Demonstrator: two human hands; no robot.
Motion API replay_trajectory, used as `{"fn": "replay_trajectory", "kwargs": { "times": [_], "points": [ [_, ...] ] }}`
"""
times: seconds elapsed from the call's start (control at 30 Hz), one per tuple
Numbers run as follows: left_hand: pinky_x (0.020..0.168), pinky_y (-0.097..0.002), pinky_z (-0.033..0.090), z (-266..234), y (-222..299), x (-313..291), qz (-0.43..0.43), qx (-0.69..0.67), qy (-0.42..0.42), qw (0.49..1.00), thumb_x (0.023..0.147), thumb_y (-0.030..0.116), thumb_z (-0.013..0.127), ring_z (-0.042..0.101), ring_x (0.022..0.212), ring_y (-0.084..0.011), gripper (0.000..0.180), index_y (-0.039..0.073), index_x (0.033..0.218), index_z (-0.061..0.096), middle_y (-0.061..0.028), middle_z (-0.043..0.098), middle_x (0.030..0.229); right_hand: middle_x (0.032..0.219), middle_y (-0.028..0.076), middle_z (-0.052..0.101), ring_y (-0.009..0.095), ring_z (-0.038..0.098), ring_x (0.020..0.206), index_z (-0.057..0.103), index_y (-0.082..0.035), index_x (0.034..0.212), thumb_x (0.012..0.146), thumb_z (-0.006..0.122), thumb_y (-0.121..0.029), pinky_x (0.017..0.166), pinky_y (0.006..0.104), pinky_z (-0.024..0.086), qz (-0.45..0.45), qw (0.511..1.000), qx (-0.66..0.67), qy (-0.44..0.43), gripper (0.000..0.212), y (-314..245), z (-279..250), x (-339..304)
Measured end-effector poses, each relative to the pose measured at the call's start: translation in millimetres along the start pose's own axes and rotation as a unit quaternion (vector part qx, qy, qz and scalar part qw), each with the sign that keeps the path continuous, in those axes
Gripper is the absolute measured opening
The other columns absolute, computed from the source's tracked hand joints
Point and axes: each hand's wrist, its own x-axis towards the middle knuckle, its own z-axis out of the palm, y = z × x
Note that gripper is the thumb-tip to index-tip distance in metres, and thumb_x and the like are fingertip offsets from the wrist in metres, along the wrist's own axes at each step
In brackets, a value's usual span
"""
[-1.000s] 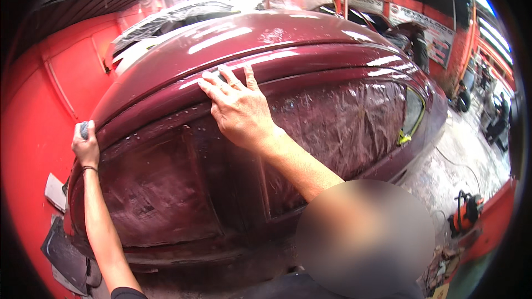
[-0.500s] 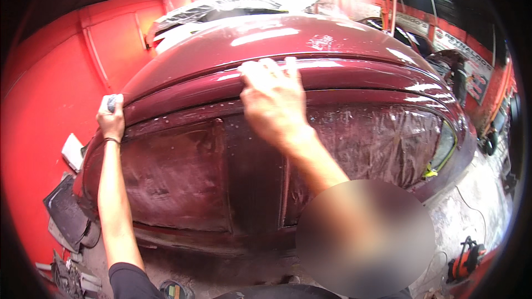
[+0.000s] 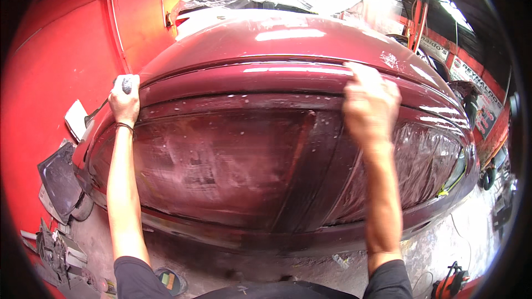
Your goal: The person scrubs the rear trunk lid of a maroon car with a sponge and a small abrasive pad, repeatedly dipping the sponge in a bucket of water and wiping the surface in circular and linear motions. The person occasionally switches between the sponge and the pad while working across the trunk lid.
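Glossy maroon metal car (image 3: 327, 149) — its long, curved roof edge (image 3: 277, 80) seemingly being rubbed.
Blurred bare right hand (image 3: 370, 105) bends over that edge, grasp unclear; bare left hand (image 3: 125, 104) clenches a small grey lump (image 3: 127, 84) — another pass likely calls for even pressure.

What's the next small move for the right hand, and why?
Probably a short slide along the maroon roof edge: the right hand lies over it, blurred, while the left hand holds a grey piece near its left end.
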Motion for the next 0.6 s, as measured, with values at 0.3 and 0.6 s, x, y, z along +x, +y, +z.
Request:
{"fn": "replay_trajectory", "kwargs": {
  "times": [0.3,0.6],
  "points": [
    [0.071,-0.0327,0.055,-38.2,-66.9,2.6,0.066,-0.120,-0.029,0.990,0.099,0.023,0.081,0.067,0.073,-0.0123,0.021,0.004,0.099,0.071,-0.0077,0.072,0.080,0.127,0.001,0.076,0.018,0.068,0.124,0.072,-0.023,0.132,0.092,0.064,-0.019,0.115,0.0520,0.031,-0.071,0.990,0.116,-0.031,0.041,-178.5,13.4,23.5],
    [0.070,-0.0380,0.056,-26.2,-48.2,-3.5,0.047,-0.148,-0.013,0.988,0.096,0.024,0.083,0.073,0.074,-0.0258,0.023,0.005,0.097,0.070,-0.0134,0.073,0.083,0.123,0.005,0.075,0.022,0.067,0.117,0.078,-0.015,0.121,0.091,0.061,-0.022,0.101,0.0514,0.041,-0.002,0.998,0.069,-0.010,0.035,-256.8,29.5,39.5]
  ]
}}
